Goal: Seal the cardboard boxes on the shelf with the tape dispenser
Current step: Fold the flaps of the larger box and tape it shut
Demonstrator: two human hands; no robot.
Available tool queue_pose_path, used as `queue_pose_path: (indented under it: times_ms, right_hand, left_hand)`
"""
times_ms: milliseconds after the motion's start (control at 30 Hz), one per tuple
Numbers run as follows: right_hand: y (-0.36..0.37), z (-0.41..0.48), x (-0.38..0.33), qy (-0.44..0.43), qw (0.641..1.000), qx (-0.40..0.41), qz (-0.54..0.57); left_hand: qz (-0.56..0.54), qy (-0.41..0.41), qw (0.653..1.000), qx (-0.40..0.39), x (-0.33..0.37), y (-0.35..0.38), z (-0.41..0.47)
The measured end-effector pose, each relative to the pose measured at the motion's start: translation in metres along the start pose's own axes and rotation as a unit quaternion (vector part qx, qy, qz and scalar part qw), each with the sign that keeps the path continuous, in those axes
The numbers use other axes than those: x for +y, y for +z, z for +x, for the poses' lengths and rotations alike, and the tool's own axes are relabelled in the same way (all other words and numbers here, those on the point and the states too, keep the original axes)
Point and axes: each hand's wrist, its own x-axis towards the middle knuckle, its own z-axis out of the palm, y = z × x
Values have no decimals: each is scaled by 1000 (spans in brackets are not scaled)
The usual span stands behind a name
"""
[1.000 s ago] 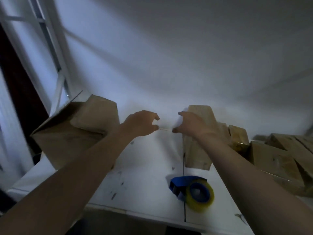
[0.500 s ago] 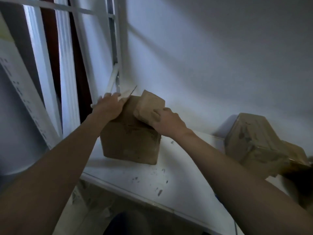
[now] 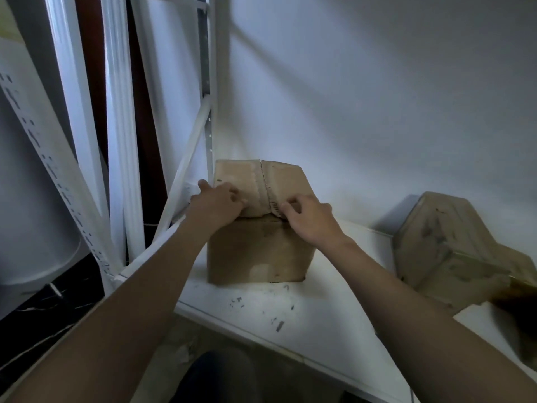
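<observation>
A brown cardboard box [image 3: 258, 251] stands at the left end of the white shelf [image 3: 319, 312]. Its two top flaps are folded down and meet at a seam [image 3: 263, 184] running away from me. My left hand [image 3: 216, 202] presses on the left flap, thumb at the box's left edge. My right hand [image 3: 308, 219] presses on the right flap, fingertips by the seam. A second cardboard box [image 3: 441, 245] lies tilted to the right. The tape dispenser is out of view.
White slotted shelf uprights [image 3: 207, 82] and a diagonal brace [image 3: 186, 170] rise just left of the box. A white wall [image 3: 377, 97] stands behind the shelf. A large white rounded object [image 3: 32, 213] sits at far left. The shelf's front edge runs diagonally below my arms.
My view has swung left, losing the tape dispenser. Both hands went from mid-shelf to the left box and folded its raised flaps down; they now lie flat under my hands.
</observation>
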Motion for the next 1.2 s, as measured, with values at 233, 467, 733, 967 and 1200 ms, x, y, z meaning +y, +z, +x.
queue_pose_path:
  times_ms: [233,467,733,967,1200]
  right_hand:
    - [-40,-34,43,43,997,-16,-70]
    - [-47,-55,55,31,991,-57,-114]
    - [-53,-76,76,43,993,-67,-83]
    - [-72,-95,106,64,994,-58,-73]
    - [-109,-145,128,-22,999,33,32]
  left_hand:
    - [-48,86,994,-35,57,15,-31]
    - [91,72,992,-55,62,14,5]
    - [150,41,988,-4,57,26,-41]
    - [141,71,985,-67,81,55,-96]
    - [173,249,951,60,148,77,-118]
